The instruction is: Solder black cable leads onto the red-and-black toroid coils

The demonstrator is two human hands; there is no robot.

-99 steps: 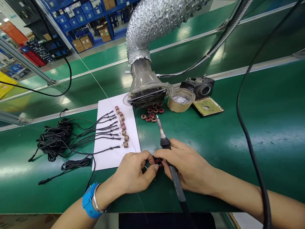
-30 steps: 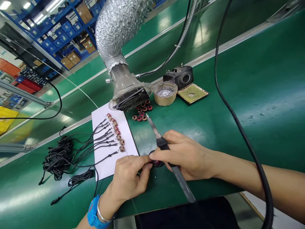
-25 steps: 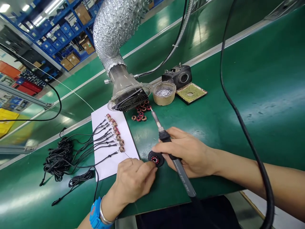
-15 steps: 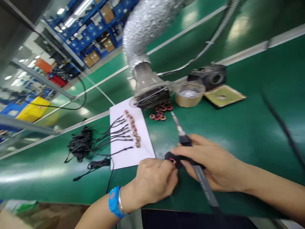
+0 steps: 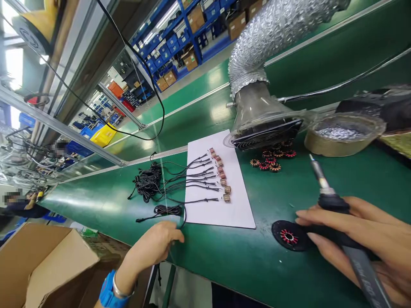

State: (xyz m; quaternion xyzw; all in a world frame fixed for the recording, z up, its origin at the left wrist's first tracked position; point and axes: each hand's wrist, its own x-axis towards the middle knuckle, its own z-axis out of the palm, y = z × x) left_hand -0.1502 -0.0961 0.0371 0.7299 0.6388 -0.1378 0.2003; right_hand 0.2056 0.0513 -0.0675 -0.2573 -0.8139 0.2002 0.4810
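My left hand (image 5: 160, 243) is at the bench's near edge, its fingers closed round a black cable (image 5: 185, 216) that loops off the white board. In my right hand (image 5: 362, 226) is a soldering iron (image 5: 328, 197), its bare tip pointing up and away. The same hand grips a black round holder (image 5: 300, 244), low over the green bench. On the holder sits a small ring coil (image 5: 289, 242) with red windings. The white board (image 5: 237, 209) carries a row of copper-coloured coils (image 5: 221, 173), with several black cable ends pointing at them.
A fume hood (image 5: 266, 107) on a silver duct stands behind loose ring coils (image 5: 269, 163). To its right are a tape roll with shiny filling (image 5: 340, 147) and a yellow sponge (image 5: 398, 143). Bundled black cables (image 5: 147, 182) lie left; an open cardboard box (image 5: 48, 256) stands below.
My left hand has left the ring coil and moved left to the black cable. My right hand still holds the iron and holder. The view has swung left.
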